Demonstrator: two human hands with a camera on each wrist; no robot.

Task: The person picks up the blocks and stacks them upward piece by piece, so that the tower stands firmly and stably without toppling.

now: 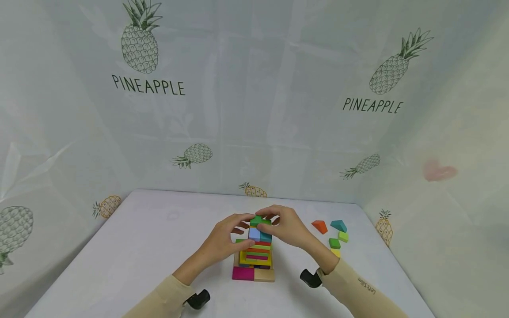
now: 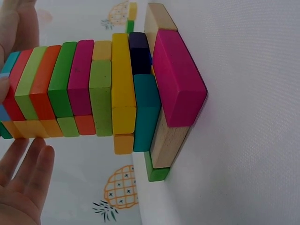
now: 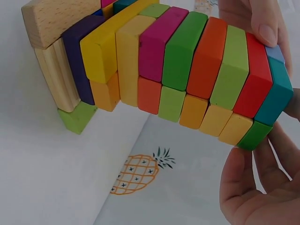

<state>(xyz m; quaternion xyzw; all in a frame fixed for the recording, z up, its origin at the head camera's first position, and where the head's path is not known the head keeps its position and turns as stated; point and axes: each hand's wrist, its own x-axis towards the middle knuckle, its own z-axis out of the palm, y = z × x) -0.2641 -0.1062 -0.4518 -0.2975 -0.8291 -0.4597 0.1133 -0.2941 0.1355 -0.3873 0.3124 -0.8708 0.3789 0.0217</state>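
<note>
A tall tower of coloured wooden blocks (image 1: 258,250) stands on the white table, many thin slabs stacked flat in its middle. My left hand (image 1: 222,236) is around its upper left side, thumb at the front near a light blue block (image 1: 254,234), fingers reaching behind. From the right, my right hand (image 1: 290,227) pinches a green block (image 1: 256,221) at the top between thumb and fingers. Beside the light blue block sits a teal block (image 3: 276,93). The right wrist view shows a small dark green block (image 3: 255,136) under it at the back row, close to the right fingertips.
To the right of the tower lie loose blocks: an orange one (image 1: 320,226), a teal one (image 1: 339,225), a light green one (image 1: 343,236), a green one (image 1: 334,243) and a yellow one (image 1: 336,252). A pineapple-print curtain (image 1: 254,110) surrounds the table (image 1: 159,247).
</note>
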